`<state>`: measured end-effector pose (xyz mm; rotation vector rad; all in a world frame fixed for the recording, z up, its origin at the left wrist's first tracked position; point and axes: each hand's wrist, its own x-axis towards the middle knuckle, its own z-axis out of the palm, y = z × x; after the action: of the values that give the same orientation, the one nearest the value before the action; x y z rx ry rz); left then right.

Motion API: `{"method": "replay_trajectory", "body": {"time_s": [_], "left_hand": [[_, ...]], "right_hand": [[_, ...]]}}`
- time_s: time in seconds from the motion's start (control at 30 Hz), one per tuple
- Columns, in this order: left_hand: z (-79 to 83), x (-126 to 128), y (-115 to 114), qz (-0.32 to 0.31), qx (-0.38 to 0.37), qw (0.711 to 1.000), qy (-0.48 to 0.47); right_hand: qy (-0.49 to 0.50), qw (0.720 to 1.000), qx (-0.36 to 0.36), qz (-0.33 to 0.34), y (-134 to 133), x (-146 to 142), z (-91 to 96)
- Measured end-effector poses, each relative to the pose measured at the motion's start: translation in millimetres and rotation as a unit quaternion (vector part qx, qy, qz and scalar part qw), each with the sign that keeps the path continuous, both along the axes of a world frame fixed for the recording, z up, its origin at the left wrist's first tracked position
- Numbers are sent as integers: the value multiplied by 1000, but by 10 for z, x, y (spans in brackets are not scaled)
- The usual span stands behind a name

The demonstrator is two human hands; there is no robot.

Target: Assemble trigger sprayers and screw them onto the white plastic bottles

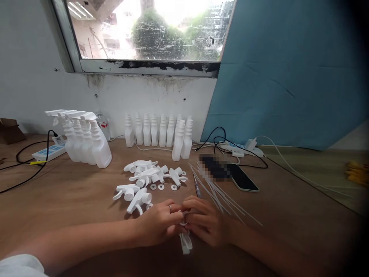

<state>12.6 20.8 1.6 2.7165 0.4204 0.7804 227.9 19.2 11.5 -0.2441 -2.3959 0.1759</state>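
Close in front of me, my left hand (161,221) and my right hand (205,222) meet around a white trigger spray head (186,243). Its trigger end sticks out below my fingers, pointing toward me. Fingertips of both hands are closed at its upper end, so that part is mostly hidden. Just beyond my left hand lie several loose white spray heads (141,201) in a pile. Small white ring washers (161,187) lie at the pile's near right side. Thin white tubes (221,194) are spread beyond my right hand, next to a slim pointed metal tool (196,186).
Several white bottles (146,130) without heads stand along the wall. At the left, bottles with spray heads (100,148) stand together by a power strip (49,151). A phone (243,177) lies at right, near another power strip (242,148) and black cables.
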Motion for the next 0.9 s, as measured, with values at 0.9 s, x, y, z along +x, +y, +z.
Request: {"method": "replay_trajectory", "body": {"time_s": [0.9], "left_hand": [[-14, -5, 27, 2, 9, 1000, 24]], "right_hand": [[-53, 997, -44, -26, -84, 32, 112]]}}
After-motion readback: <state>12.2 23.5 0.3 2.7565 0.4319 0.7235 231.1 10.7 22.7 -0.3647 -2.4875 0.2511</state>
